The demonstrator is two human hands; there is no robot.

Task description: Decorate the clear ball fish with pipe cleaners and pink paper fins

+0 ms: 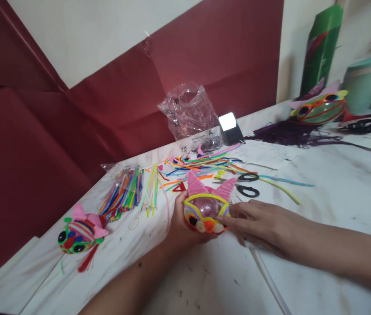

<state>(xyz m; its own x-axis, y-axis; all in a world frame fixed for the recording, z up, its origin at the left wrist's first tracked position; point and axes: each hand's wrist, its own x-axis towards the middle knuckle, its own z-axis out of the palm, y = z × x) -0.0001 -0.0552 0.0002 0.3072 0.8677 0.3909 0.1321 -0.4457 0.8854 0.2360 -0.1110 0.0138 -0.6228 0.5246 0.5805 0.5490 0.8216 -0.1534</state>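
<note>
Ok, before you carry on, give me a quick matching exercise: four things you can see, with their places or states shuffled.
Things
1. Pink-eared craft piece with fuzzy yellow trim
2. Metal scissors with black loop handles
3. Mixed-colour bunch of fuzzy craft stems
4. Dark purple heap of thread

Places and states
A. Beside the orange-rimmed craft piece, on the right
B. In the picture, left of the left hand
C. Held, with fingers of the right hand at it
D. Lying on the white table, loops apart

Pairs: 1-C, 2-D, 3-B, 4-A
</note>
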